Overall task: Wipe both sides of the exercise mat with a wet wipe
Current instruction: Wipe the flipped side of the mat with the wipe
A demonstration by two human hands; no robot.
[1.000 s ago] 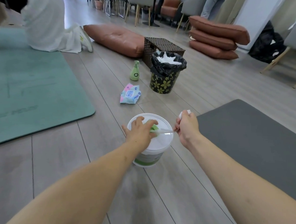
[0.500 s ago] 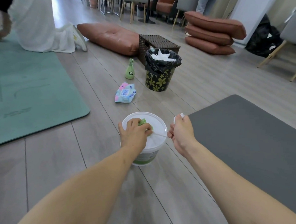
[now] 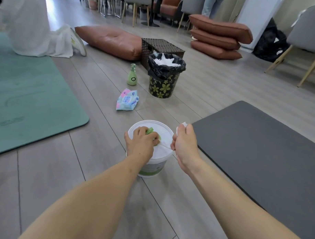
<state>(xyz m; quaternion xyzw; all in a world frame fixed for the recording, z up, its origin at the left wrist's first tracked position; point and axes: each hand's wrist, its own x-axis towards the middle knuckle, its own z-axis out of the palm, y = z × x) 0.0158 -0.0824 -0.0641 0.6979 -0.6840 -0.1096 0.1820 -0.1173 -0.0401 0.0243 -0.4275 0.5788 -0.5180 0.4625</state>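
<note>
Wipe [image 3: 166, 146] taut between hands, tub [image 3: 153, 166] beside grey mat edge [image 3: 204, 146]

Wood-plank floor [image 3: 214, 92], grey mat [image 3: 261, 142], teal mat [image 3: 27, 97], wipes tub [image 3: 154, 166], bin [image 3: 165, 83]

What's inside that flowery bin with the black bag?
Crumpled white material, likely paper or wipes, fills the top of the bin inside its black liner. Anything beneath that white layer is covered.
</note>
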